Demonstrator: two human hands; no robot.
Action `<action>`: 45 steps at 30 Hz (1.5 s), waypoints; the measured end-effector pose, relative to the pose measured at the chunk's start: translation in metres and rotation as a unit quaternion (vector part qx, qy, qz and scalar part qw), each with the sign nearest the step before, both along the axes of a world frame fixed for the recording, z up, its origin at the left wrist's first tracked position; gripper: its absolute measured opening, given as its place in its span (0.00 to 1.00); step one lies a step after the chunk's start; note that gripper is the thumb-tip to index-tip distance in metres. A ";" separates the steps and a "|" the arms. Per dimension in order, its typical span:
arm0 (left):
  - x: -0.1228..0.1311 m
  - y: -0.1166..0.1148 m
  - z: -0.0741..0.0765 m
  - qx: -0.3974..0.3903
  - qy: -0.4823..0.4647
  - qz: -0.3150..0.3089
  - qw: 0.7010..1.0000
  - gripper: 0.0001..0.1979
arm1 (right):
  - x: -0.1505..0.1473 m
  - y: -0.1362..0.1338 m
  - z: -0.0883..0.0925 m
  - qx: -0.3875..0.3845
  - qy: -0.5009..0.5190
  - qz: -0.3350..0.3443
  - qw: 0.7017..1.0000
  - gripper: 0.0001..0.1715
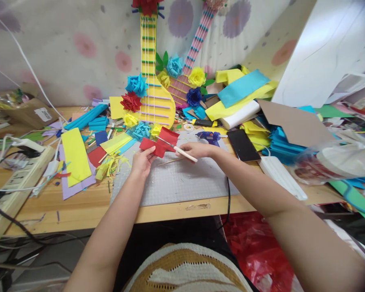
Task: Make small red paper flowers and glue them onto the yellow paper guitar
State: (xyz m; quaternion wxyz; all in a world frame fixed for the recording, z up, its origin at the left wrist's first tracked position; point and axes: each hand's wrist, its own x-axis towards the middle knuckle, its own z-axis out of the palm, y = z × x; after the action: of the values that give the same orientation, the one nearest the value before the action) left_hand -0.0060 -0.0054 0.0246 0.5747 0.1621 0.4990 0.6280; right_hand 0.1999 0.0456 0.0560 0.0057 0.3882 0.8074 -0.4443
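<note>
The left hand's (142, 163) fingers pinch red paper (169, 136) at frame centre. The right hand's (197, 150) fingers, partly hidden, grip a white-handled tool (186, 155), type unclear, against the paper. The upper edge crops the red flower (147, 5).

Soft, even light brightens my desk (88, 211) and leaves my left hand (142, 163) and right hand (199, 149) fairly sharp, while glare flecks the red plastic (255, 247) below and wide-angle distortion stretches my blurring right forearm (304, 227) cornerward.
</note>
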 end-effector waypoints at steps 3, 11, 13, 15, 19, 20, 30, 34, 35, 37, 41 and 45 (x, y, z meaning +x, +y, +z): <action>-0.001 0.001 0.001 0.031 0.028 0.049 0.998 0.09 | 0.003 -0.006 0.000 0.148 -0.111 -0.030 0.982 0.20; -0.001 0.005 -0.006 0.046 0.063 0.089 0.993 0.10 | -0.011 -0.014 -0.004 0.242 -0.129 -0.249 0.929 0.23; 0.000 0.005 -0.008 0.040 0.078 0.081 0.993 0.11 | -0.015 -0.013 -0.004 0.239 -0.157 -0.276 0.918 0.26; 0.001 0.004 -0.008 0.037 0.094 0.077 0.992 0.11 | -0.017 -0.010 -0.005 0.231 -0.189 -0.281 0.912 0.27; 0.004 0.002 -0.006 0.027 0.115 0.077 0.990 0.12 | -0.019 -0.003 -0.012 0.226 -0.223 -0.268 0.910 0.24; 0.004 0.002 -0.006 0.026 0.117 0.076 0.990 0.12 | -0.020 -0.001 -0.014 0.227 -0.227 -0.269 0.908 0.24; 0.004 0.002 -0.007 0.025 0.132 0.057 0.989 0.11 | -0.030 0.000 0.000 0.215 -0.277 -0.238 0.906 0.25; 0.005 0.001 -0.005 0.033 0.116 0.046 0.992 0.13 | -0.035 0.001 0.003 0.286 -0.248 -0.226 0.897 0.27; 0.004 0.002 -0.006 0.038 0.109 0.043 0.992 0.13 | -0.037 0.003 0.003 0.319 -0.221 -0.222 0.894 0.28; 0.004 0.002 -0.006 0.047 0.099 0.039 0.993 0.13 | -0.044 0.009 -0.001 0.369 -0.161 -0.196 0.894 0.31; 0.004 0.002 -0.005 0.040 0.081 0.020 0.996 0.12 | -0.059 0.027 -0.010 0.368 -0.120 -0.172 0.906 0.38; 0.003 0.001 -0.003 0.007 0.066 0.036 0.997 0.12 | -0.068 0.036 -0.013 0.332 -0.132 -0.198 0.913 0.33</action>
State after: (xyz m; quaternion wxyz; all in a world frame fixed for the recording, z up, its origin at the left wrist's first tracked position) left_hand -0.0029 -0.0043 0.0218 0.5168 0.1893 0.5367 0.6396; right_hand 0.1323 0.0812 0.0431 -0.1045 0.5748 0.8068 -0.0877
